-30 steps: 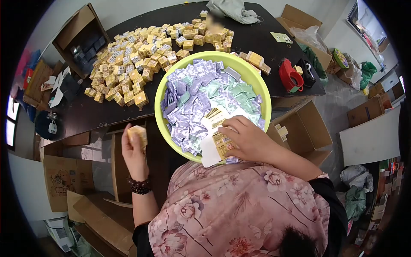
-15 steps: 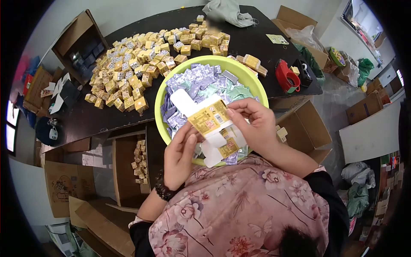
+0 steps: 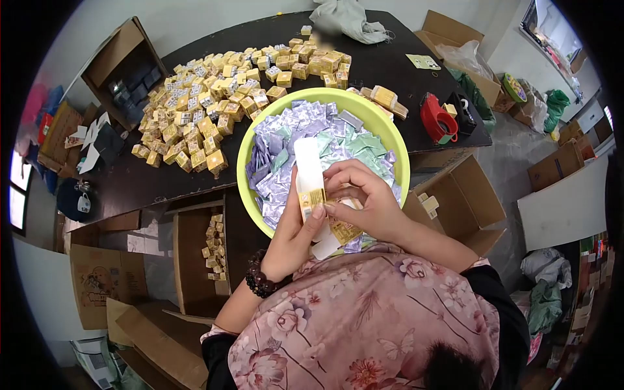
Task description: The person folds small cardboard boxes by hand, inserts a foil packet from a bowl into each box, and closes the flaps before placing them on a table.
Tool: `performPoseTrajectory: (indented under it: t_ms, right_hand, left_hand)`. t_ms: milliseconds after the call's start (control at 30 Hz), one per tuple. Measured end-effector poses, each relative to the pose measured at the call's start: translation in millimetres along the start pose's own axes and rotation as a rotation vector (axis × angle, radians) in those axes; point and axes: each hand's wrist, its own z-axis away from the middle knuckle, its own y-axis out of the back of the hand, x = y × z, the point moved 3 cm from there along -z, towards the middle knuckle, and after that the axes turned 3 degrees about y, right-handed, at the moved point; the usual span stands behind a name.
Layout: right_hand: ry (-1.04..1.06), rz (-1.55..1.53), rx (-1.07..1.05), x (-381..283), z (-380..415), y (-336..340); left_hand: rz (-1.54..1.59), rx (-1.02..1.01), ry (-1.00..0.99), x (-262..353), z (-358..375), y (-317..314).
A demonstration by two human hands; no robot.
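A small yellow-and-white carton [image 3: 311,170], partly unfolded, is held between my two hands above a lime-green basin. Its long white flap points up and away from me, and another white flap hangs below. My left hand [image 3: 292,237] grips the carton's left side, thumb on the printed face. On the right side, my right hand [image 3: 368,205] pinches the yellow printed panel, its fingers covering part of it. Beneath the hands, the lime-green basin [image 3: 245,151] is filled with purple and pale green sachets [image 3: 292,123].
Many small yellow boxes [image 3: 195,117] are heaped on the black table [image 3: 149,188]. A red tape dispenser [image 3: 437,120] stands at the right, beside flat yellow cartons [image 3: 385,101]. Open cardboard boxes [image 3: 455,201] flank me below, and a grey cloth bag [image 3: 351,19] lies at the back.
The carton has turned from lying broad-face up to narrower and more upright, its long flap swinging rightward. Both hands have come closer together, the right moving left and slightly down.
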Motion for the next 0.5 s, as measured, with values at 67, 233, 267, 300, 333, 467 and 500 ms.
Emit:
performPoseTrajectory:
  t_ms: [67, 233, 267, 300, 333, 467, 500]
  right_hand:
    - [-0.022, -0.075, 0.007, -1, -1, 0]
    - [-0.033, -0.197, 0.047, 5, 3, -3]
    - [0.006, -0.193, 0.07, 4, 3, -2]
    - [0.045, -0.189, 0.093, 4, 3, -2]
    - [0.045, -0.19, 0.093, 4, 3, -2]
    - [0.219, 0.043, 0.008, -9, 3, 2]
    - [0.234, 0.086, -0.027, -12, 4, 3]
  left_hand:
    - [-0.059, 0.033, -0.052, 2, 0, 1]
    - [-0.534, 0.143, -0.202, 14, 1, 8]
    - [-0.534, 0.145, -0.202, 15, 0, 6]
    - [-0.344, 0.185, -0.207, 19, 1, 3]
    - [-0.154, 0.222, -0.21, 21, 2, 2]
    - [-0.074, 0.176, -0.258, 23, 6, 7]
    - [-0.072, 0.151, -0.251, 22, 6, 9]
